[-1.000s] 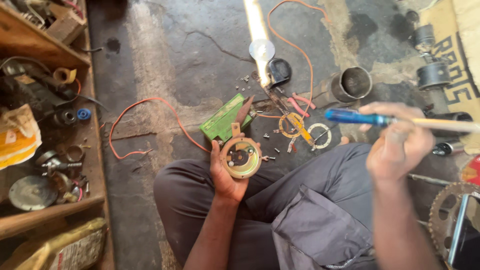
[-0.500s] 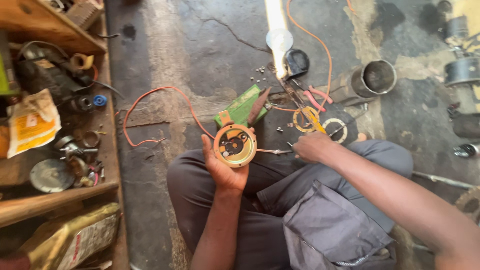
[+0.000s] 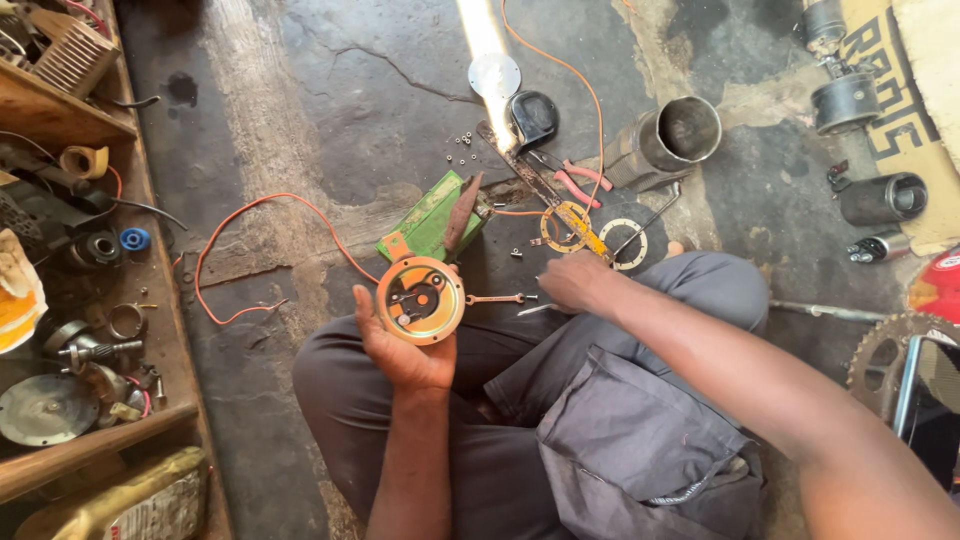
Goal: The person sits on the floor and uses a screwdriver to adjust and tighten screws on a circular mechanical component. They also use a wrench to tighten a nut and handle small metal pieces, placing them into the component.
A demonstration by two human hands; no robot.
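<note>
**Round plate in my left hand, right hand down by the wrench**

I sit on the concrete floor [image 3: 300, 120] with my knees up, and everything here I place against the round orange plate [image 3: 420, 300]. My left hand [image 3: 400, 345] holds that plate from below and from the side, palm up, the fingers curled around its rim so its face with the dark metal parts looks up at me. My right hand [image 3: 572, 285] is to the right of the plate, well clear of it, resting low over my grey trouser leg [image 3: 620, 440]. Its fingers are bent inward, but I cannot tell whether they pinch anything. Between the plate and that hand lies a small wrench [image 3: 495, 298], one end just beside the plate's rim, the other pointing at my right hand.

Just above the plate lies a green box [image 3: 425, 225] with a brown tool across it. Further up and to the right of the plate are a yellow ring [image 3: 566, 225], red-handled pliers [image 3: 582, 180] and a metal can [image 3: 680, 135] on its side. An orange wire [image 3: 255, 215] loops across the floor left of the plate, and a wooden shelf [image 3: 70, 250] full of parts stands far left.
</note>
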